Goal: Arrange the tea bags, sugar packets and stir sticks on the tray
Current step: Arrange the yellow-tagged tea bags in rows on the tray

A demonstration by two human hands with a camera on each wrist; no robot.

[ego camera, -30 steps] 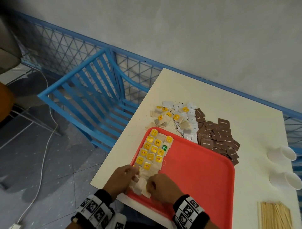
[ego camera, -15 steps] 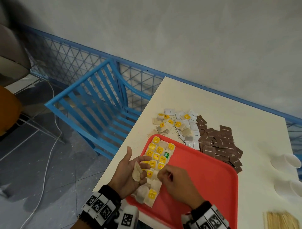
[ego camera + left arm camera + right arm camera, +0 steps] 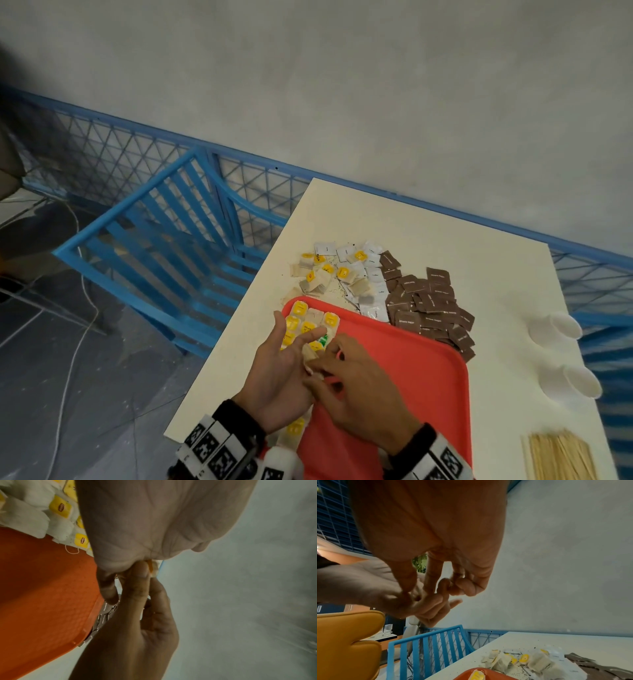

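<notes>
- Carrying everything, the cream rectangular bench (image 3: 445, 246) holds loose brown sugar packets (image 3: 428, 301) and pale wooden stir sticks (image 3: 561, 457), untouched.
- Flat red plastic tray (image 3: 404, 370): yellow-tagged tea bags (image 3: 301, 318) rowed in one corner only.
- Right hand (image 3: 356, 394) fingers pinch one paper tea bag (image 3: 313, 354) on the left hand (image 3: 277, 370), fingers loosely spread.

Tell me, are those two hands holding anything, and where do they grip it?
A tea bag lies on the left hand; the right hand pinches its lower edge with fingers.
</notes>
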